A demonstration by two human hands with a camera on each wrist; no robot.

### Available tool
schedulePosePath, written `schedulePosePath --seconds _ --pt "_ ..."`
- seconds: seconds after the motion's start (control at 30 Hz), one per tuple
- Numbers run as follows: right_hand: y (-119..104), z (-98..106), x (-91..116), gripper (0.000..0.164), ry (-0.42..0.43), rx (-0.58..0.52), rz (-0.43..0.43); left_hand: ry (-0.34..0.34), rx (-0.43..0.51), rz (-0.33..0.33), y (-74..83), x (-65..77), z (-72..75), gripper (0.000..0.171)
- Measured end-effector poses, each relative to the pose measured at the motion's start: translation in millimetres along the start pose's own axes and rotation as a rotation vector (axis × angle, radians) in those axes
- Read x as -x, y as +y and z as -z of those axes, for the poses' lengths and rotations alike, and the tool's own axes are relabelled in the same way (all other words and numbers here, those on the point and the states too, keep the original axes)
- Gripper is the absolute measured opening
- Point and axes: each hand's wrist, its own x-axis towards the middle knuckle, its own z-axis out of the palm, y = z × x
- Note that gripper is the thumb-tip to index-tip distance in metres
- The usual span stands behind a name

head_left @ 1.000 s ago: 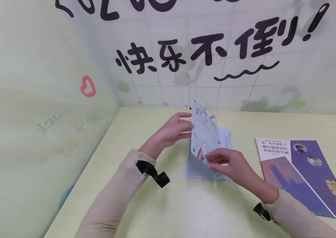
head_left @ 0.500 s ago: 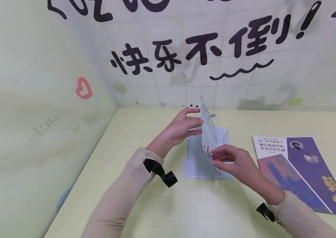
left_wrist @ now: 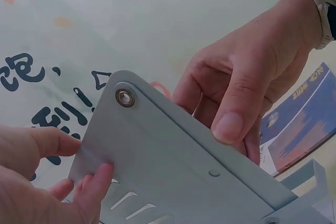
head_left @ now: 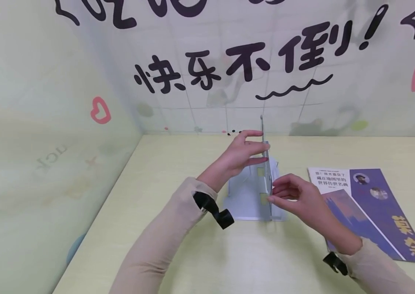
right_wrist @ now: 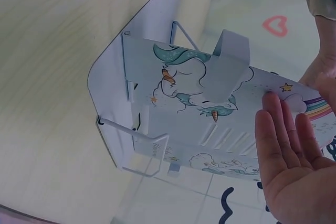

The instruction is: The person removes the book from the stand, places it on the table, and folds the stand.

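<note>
A pale blue book stand (head_left: 244, 200) is on the table, its panel upright and seen edge-on in the head view. My left hand (head_left: 233, 157) holds the panel's far part by its edge, fingertips against the plain back. My right hand (head_left: 299, 200) pinches the nearer part from the other side. The left wrist view has the panel's plain back (left_wrist: 157, 150) with a round rivet and slots, the right thumb over its edge. In the right wrist view, the unicorn-printed front (right_wrist: 199, 87) shows a folded tab and wire arms, with right fingers (right_wrist: 278, 135) lying along it.
A purple, white and orange book (head_left: 373, 212) lies flat on the table (head_left: 178, 261) to the right of the stand. A printed curtain (head_left: 192, 49) with black lettering hangs behind, and a pale sheet with a pink heart (head_left: 101, 110) borders the left side.
The panel has turned from showing its printed face to standing edge-on. My left hand has moved right with it, and my right hand slightly right. The head view has shifted a little.
</note>
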Motion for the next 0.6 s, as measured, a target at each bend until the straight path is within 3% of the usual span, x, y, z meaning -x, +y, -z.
schedulePosePath --seconds 0.33,0.6 --pt "2 7 5 0.025 0.060 0.018 0.016 -0.005 -0.046 -0.007 -2.4 -7.3 -16.7 0.046" --pt "3 9 8 0.025 0.071 0.000 -0.007 -0.046 -0.149 -0.008 -2.3 -9.2 -9.7 0.047"
